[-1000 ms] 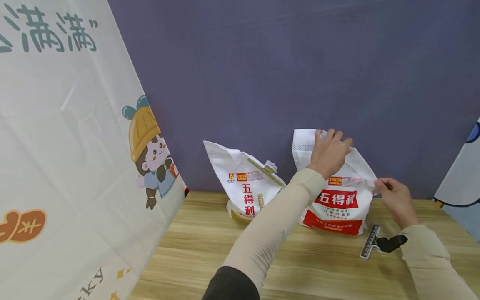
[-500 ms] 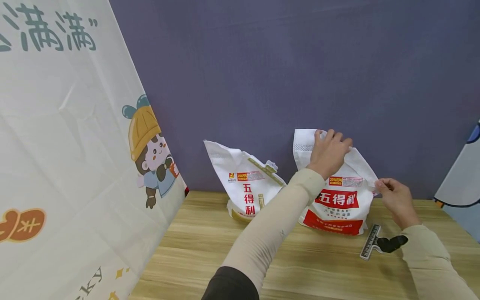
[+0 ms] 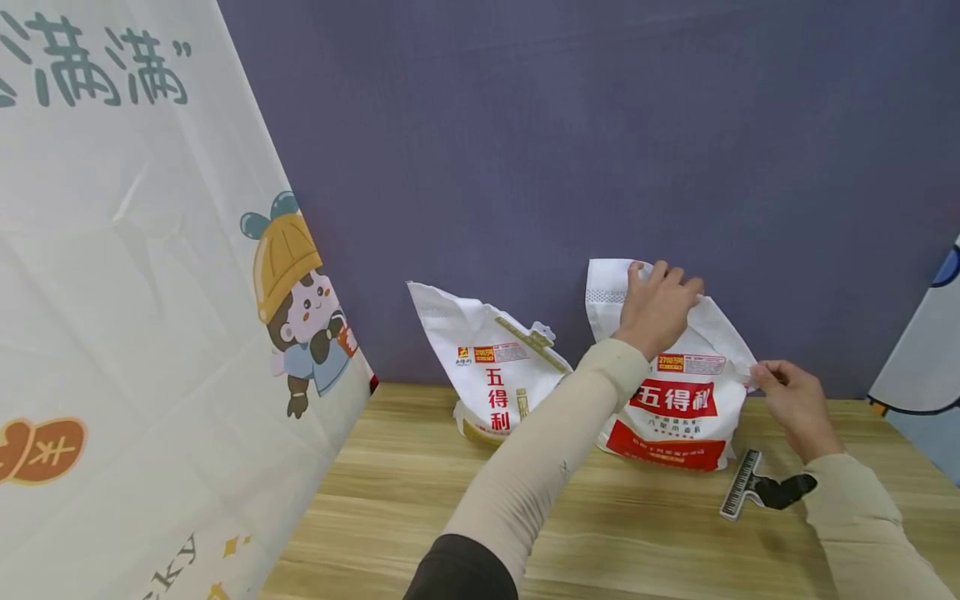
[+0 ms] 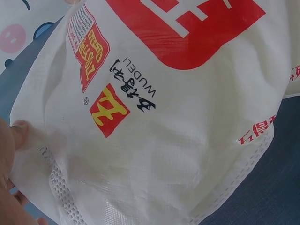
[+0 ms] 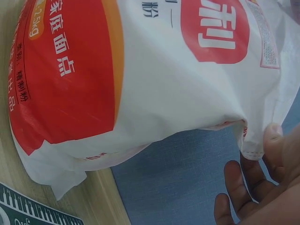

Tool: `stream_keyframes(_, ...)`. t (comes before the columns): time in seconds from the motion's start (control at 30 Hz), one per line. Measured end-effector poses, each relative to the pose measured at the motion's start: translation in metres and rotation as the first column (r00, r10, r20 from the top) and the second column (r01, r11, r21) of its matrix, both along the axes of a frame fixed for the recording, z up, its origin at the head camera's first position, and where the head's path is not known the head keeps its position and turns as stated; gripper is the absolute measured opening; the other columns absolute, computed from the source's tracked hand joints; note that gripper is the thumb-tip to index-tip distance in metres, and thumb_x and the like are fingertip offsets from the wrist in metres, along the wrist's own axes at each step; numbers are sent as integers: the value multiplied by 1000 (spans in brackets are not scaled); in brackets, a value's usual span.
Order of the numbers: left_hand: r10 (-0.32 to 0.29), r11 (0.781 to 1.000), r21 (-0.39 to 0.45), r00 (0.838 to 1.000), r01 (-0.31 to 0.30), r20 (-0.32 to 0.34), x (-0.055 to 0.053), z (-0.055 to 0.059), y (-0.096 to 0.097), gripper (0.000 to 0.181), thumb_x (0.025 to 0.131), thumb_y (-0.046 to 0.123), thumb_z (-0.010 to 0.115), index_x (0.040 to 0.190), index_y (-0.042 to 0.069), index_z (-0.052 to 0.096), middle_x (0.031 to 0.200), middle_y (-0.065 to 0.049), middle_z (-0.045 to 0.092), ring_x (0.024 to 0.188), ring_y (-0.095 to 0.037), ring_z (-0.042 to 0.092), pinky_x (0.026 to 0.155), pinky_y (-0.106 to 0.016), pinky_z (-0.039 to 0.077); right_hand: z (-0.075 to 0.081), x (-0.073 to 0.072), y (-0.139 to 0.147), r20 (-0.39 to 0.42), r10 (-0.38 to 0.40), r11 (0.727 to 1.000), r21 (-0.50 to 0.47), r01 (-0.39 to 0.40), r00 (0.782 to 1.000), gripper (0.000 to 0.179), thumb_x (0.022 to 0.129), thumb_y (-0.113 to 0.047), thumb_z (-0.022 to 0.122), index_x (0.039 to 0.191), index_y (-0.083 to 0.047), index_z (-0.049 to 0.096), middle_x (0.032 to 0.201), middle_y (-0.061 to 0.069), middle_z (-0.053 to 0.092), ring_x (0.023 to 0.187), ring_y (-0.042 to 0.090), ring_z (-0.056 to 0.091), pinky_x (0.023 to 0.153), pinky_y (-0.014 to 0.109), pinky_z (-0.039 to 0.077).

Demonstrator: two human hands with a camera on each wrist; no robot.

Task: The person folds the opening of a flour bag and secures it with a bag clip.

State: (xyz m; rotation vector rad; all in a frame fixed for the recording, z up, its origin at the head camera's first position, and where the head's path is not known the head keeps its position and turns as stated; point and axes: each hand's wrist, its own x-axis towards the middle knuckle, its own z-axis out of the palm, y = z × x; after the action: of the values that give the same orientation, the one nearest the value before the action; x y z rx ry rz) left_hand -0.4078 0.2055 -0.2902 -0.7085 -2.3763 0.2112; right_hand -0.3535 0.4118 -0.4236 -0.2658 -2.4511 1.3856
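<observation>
A white flour bag with red panels (image 3: pixel 678 425) stands on the wooden table, its upper part slack and slanting down to the right. My left hand (image 3: pixel 660 308) grips its top edge; in the left wrist view the thumb of that hand (image 4: pixel 13 159) lies on the white cloth near the perforated strip. Lower on the right side, my right hand (image 3: pixel 797 404) pinches a corner of the bag between thumb and forefinger. The right wrist view shows that hand (image 5: pixel 276 183) with the stitched corner at its fingertips and its other fingers loosely bent.
Left of it leans a second flour bag (image 3: pixel 480 358), with a gold and clear clip (image 3: pixel 536 337) across its slanted top. A wide clip with a black handle (image 3: pixel 780 492) lies on the table (image 3: pixel 600 533) beside my right forearm. A dark cloth wall (image 3: pixel 525 150) rises behind.
</observation>
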Motion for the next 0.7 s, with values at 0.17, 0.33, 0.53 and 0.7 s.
stream_keyframes(0.17, -2, 1000, 6, 1000, 2, 5, -1, 0, 0, 32, 109, 43, 43, 137, 47, 57, 139, 20, 60, 134, -5, 44, 120, -45, 23, 0, 0, -1, 2, -9, 1000, -4, 9, 1000, 62, 110, -44, 36, 140, 8, 45, 132, 26, 49, 107, 32, 46, 75, 25, 39)
stream_keyframes(0.33, -1, 1000, 4, 1000, 0, 17, -1, -1, 1, 32, 109, 43, 43, 138, 47, 56, 140, 21, 59, 135, -5, 44, 121, -45, 23, -1, 1, 0, 16, -6, 1000, -11, 7, 1000, 63, 109, -45, 36, 142, 9, 43, 135, 28, 48, 110, 34, 47, 78, 26, 40)
stream_keyframes(0.53, 6, 1000, 0, 1000, -6, 28, 1, 0, 1, 32, 108, 44, 44, 138, 48, 56, 141, 22, 59, 136, -5, 43, 121, -45, 23, -4, 2, 0, 26, -14, 1000, -15, 14, 1000, 64, 109, -46, 35, 143, 8, 42, 139, 30, 47, 113, 37, 46, 80, 32, 42)
stream_keyframes(0.7, 8, 1000, 0, 999, -8, 37, 1, 1, 1, 33, 109, 44, 43, 139, 48, 55, 141, 22, 58, 135, -5, 44, 122, -46, 22, -7, 5, -1, -2, -32, 999, -12, 32, 999, 59, 109, -42, 38, 140, 8, 45, 130, 25, 50, 104, 27, 49, 73, 22, 41)
